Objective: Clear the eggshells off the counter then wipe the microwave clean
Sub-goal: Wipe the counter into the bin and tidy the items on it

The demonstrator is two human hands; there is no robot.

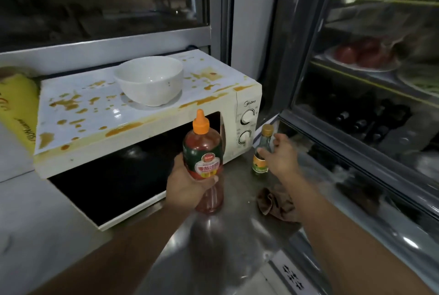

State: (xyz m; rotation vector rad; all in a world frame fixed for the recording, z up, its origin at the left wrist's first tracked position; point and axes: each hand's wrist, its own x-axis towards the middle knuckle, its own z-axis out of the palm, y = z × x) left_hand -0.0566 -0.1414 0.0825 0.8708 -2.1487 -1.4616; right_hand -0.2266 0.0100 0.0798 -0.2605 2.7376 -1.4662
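Note:
A white microwave [99, 114] stands on the steel counter [221, 242], its top spattered with orange-brown stains. An empty white bowl [149, 79] sits on top of it. My left hand [187, 183] grips a tall red sauce bottle [204, 152] with an orange cap, held upright in front of the microwave door. My right hand [280, 154] holds a small glass bottle [262, 150] with a gold cap standing on the counter by the microwave's right corner. A crumpled brown cloth [278, 202] lies on the counter under my right forearm. No eggshells are in view.
A glass-door fridge [370, 85] with plates of food and dark bottles fills the right side. A yellow package [16, 107] leans left of the microwave. A window and its ledge run behind it.

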